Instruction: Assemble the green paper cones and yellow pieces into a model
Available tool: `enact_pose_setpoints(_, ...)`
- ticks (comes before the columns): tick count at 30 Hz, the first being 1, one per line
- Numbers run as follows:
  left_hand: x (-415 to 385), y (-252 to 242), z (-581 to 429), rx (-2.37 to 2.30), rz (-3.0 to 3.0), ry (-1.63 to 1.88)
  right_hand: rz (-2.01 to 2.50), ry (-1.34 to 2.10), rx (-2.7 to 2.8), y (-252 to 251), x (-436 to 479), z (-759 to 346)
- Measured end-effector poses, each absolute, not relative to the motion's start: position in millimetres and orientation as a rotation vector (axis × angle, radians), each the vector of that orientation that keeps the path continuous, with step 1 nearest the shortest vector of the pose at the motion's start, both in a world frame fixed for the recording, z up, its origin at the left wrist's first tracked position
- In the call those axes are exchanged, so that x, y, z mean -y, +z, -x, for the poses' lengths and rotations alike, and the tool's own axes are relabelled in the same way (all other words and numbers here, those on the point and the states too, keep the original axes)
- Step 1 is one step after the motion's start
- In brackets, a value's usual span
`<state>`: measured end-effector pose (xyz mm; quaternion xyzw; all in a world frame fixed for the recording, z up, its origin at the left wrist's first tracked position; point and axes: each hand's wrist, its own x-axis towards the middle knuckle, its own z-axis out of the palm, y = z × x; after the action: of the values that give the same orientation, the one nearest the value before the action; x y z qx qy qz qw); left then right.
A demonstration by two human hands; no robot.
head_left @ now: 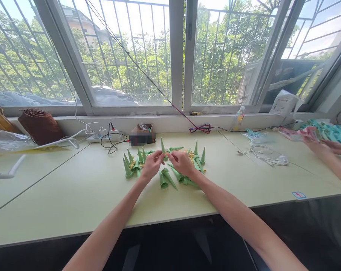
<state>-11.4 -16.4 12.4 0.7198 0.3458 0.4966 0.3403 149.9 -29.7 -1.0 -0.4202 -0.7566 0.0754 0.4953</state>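
My left hand (152,165) is closed around the lower end of a green plastic cone-shaped spike (162,145), whose tip points up. Close beside it, the fingers of my right hand (182,163) are pinched together at the spike's base; whatever sits between them is too small to make out. Several similar green spikes stand upright or lie about both hands, among them a lying spike (169,178) in front and an upright spike (203,156) to the right. Small yellowish pieces (190,154) are heaped among the spikes on both sides.
Behind the hands is a small open cardboard box (143,130). A power strip (98,136) with cables lies at left rear. Farther right are a coiled white cable (268,154), a bottle (239,118) and another person's hands (318,145) with pink and teal items.
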Motion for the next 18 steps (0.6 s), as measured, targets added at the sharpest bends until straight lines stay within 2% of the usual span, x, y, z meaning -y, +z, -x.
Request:
enact_pose_setpoints(10,13.5,-1.3,8.5,-1.033,-2.124,1.319,1.066,0.157,1.891,-6.3,26.7,-151.1)
enact_pose_setpoints(18,13.7,-1.5,7.3,-1.02,-2.093,1.326,1.055,0.222,1.827,-7.2,25.3,-150.7)
